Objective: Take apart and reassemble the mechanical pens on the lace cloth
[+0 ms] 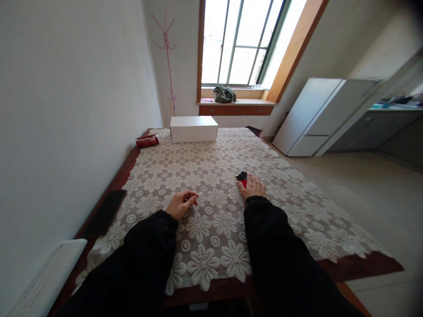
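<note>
My right hand rests on the lace tablecloth, right of its middle, over a bundle of several pens. Thin pale points and black ends stick out past the fingers, with some red below them; the hand hides the rest. The thumb lies along the near left side of the bundle. To the left, my left hand hovers over or rests on the cloth, I cannot tell which. Its fingers are loosely bent, with a gap between thumb and forefinger and nothing visible in them.
A white box stands at the table's far end, with a red packet to its left. A flat black object lies along the left edge, a white object nearer. Beyond are a coat stand, bag and fridge.
</note>
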A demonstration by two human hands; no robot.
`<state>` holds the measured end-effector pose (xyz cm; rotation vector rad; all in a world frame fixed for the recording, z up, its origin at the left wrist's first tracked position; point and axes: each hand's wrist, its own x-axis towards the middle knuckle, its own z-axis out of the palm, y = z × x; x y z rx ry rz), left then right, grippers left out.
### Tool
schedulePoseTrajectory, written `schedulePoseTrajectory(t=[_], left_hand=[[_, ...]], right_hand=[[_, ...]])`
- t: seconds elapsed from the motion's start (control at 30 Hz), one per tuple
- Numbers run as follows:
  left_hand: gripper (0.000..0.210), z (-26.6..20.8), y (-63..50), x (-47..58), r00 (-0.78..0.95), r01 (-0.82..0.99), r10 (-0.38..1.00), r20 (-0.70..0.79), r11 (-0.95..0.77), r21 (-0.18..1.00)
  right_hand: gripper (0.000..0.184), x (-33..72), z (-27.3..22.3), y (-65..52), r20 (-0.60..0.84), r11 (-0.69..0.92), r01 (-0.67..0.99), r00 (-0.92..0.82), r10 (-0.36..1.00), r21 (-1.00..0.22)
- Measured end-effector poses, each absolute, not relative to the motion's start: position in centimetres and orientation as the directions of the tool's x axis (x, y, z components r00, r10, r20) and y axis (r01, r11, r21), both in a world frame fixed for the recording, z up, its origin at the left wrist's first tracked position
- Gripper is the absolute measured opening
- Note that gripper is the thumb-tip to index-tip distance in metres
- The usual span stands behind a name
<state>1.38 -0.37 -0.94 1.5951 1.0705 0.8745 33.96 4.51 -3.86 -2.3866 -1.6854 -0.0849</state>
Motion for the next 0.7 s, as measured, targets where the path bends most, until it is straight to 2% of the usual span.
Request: schedulePoseTrajectory(t=[0.1, 0.2, 0.3, 0.5, 0.7], left_hand=[[0.035, -1.0, -0.3, 1.4, 0.351, 0.218, 0.935, 0.04, -0.123, 0.968], [0.036, -1.1, -0.2, 1.3, 0.348, 0.206, 0.936, 0.045, -0.123, 0.971], [0.037, -1.1, -0.2, 1.4, 0.347, 0.211, 0.937, 0.038, -0.118, 0.97], [0.037, -0.6, -0.5, 1.5, 0.344, 0.228, 0.939, 0.028, -0.112, 0.967], [0.038, -0.6, -0.4, 1.5, 0.34, 0.239, 0.94, 0.033, -0.12, 0.964]], right_hand=[[0.064, 34.3, -3.1, 4.3, 0.242, -0.337, 0.918, 0.383, 0.891, -0.211], [0.058, 35.1, -2.3, 3.9, 0.227, -0.405, 0.876, 0.464, 0.856, -0.262], [0.06, 35.9, -2.0, 3.6, 0.197, -0.433, 0.872, 0.477, 0.856, -0.228], [0.077, 36.3, -2.5, 4.0, 0.075, -0.41, 0.897, 0.426, 0.901, -0.168], [0.083, 36.3, -3.2, 4.3, 0.055, -0.401, 0.903, 0.413, 0.909, -0.153]])
